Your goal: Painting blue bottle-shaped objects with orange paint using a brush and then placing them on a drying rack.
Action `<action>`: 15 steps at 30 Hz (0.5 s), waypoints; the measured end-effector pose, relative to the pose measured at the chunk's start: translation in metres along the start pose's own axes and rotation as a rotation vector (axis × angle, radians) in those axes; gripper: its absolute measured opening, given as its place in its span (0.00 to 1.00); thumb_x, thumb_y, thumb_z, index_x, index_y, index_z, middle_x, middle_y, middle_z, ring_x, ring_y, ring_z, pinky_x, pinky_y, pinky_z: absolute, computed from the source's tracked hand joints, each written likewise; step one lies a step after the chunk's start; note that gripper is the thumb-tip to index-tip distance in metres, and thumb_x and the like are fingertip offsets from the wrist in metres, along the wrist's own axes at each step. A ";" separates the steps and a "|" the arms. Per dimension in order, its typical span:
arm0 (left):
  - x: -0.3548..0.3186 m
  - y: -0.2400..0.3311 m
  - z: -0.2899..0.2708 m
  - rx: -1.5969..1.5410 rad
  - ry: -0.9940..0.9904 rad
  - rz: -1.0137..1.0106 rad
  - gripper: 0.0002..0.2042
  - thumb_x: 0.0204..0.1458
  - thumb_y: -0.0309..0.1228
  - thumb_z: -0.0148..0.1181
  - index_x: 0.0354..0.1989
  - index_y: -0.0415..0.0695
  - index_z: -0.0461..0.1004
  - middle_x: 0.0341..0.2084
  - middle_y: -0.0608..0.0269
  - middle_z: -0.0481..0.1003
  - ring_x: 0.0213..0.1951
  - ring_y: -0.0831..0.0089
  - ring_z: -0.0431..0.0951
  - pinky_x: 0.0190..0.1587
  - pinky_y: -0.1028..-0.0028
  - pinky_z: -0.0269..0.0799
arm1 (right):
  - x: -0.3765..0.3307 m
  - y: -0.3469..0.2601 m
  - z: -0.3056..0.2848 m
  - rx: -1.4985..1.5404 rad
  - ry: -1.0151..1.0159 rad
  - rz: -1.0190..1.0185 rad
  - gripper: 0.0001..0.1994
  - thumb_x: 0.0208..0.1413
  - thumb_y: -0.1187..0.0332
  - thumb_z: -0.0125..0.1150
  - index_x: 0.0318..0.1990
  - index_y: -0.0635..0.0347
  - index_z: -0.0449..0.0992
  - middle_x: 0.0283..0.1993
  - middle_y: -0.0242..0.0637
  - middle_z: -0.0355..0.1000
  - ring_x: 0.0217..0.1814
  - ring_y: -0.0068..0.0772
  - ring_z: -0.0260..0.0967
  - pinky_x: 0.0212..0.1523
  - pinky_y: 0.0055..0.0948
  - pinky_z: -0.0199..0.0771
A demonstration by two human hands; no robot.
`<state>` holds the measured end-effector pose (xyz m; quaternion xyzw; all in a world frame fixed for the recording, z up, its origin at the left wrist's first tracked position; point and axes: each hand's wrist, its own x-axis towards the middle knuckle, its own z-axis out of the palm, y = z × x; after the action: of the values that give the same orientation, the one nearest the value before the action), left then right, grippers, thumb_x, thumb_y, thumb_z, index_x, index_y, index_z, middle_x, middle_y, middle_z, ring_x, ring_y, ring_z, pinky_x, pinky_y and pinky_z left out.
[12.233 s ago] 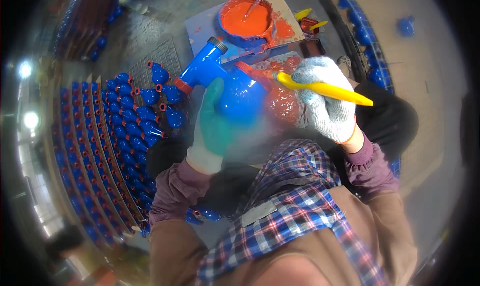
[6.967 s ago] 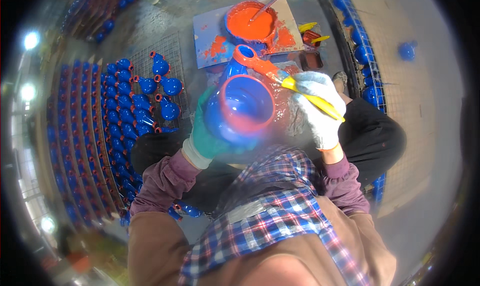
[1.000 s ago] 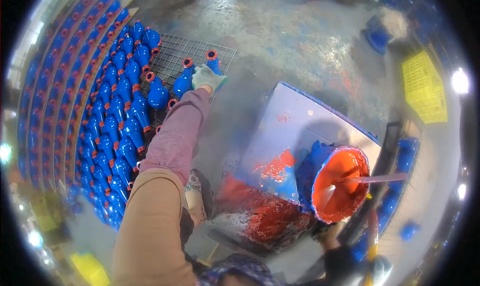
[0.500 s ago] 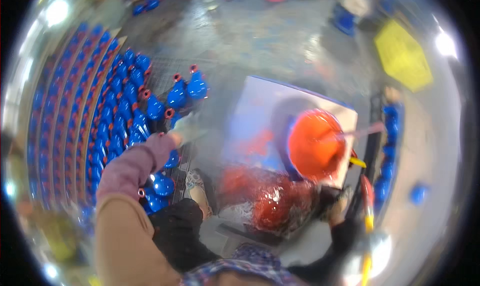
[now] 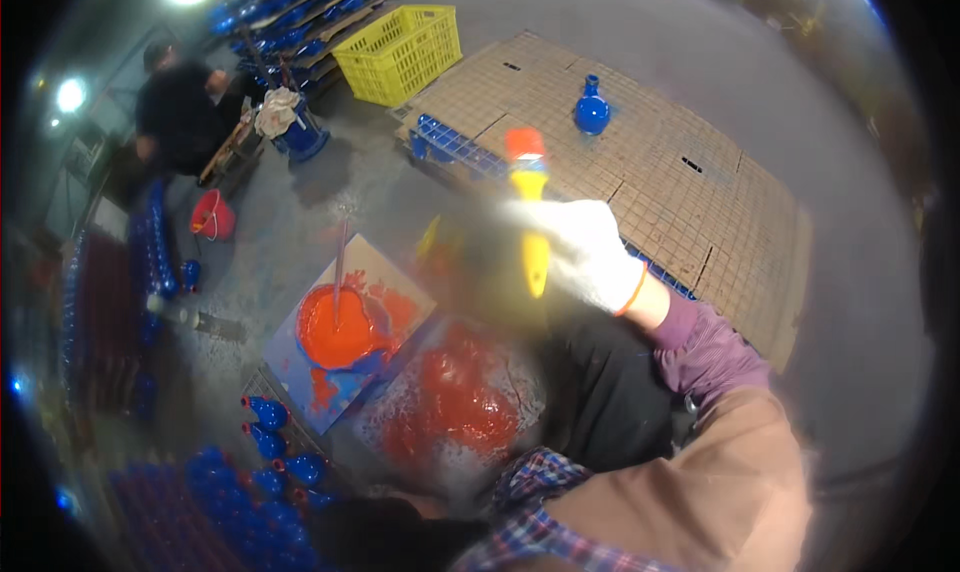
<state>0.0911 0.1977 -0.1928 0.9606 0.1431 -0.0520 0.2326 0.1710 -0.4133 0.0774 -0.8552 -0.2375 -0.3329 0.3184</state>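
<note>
My right hand (image 5: 580,252), in a white glove, holds a paintbrush (image 5: 530,187) upright, its fingers closed around the yellow handle. Orange-red paint coats the bristles. Beyond the hand, a glossy blue long-necked vase (image 5: 592,114) sits alone on a low platform with wire mesh on top (image 5: 660,132). Left of the hand, orange-red paint (image 5: 325,342) fills a round container on a paint-smeared board (image 5: 390,317), with a stick (image 5: 341,262) standing in it. A wet red-smeared surface (image 5: 470,402) lies in front of me. My left hand does not show.
Several blue vases with red rims (image 5: 267,412) lie at the lower left, near dense rows of more. A yellow crate (image 5: 400,52) stands behind the platform. Farther left are a red bucket (image 5: 213,215), a blue bucket (image 5: 305,142) topped with cloth and a seated person (image 5: 180,112).
The view has swung to the right. My left hand, earlier reaching among the blue vases, has left the picture. My right hand is now raised at the platform with the brush.
</note>
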 end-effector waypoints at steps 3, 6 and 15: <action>0.011 0.012 -0.006 0.024 0.106 0.004 0.17 0.56 0.38 0.61 0.45 0.38 0.74 0.37 0.51 0.79 0.37 0.58 0.79 0.43 0.62 0.74 | -0.019 0.084 -0.024 -0.129 0.066 0.193 0.17 0.51 0.75 0.57 0.48 0.43 0.77 0.36 0.40 0.78 0.35 0.47 0.77 0.36 0.36 0.76; 0.028 0.021 -0.011 0.044 0.196 -0.001 0.17 0.57 0.38 0.61 0.46 0.37 0.74 0.37 0.51 0.79 0.38 0.58 0.79 0.44 0.63 0.74 | -0.042 0.183 -0.042 -0.250 0.099 0.486 0.15 0.53 0.75 0.54 0.46 0.43 0.75 0.37 0.44 0.77 0.38 0.51 0.77 0.38 0.39 0.75; 0.032 0.009 -0.016 0.123 0.465 -0.173 0.18 0.58 0.39 0.59 0.48 0.36 0.73 0.40 0.50 0.78 0.39 0.59 0.78 0.45 0.64 0.73 | -0.002 0.412 -0.027 -0.631 0.048 0.560 0.16 0.55 0.69 0.55 0.51 0.43 0.70 0.49 0.43 0.75 0.45 0.50 0.75 0.43 0.44 0.73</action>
<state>0.1251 0.2060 -0.1799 0.9432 0.2710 0.1419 0.1293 0.4132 -0.7146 -0.0682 -0.9343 0.1249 -0.3098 0.1245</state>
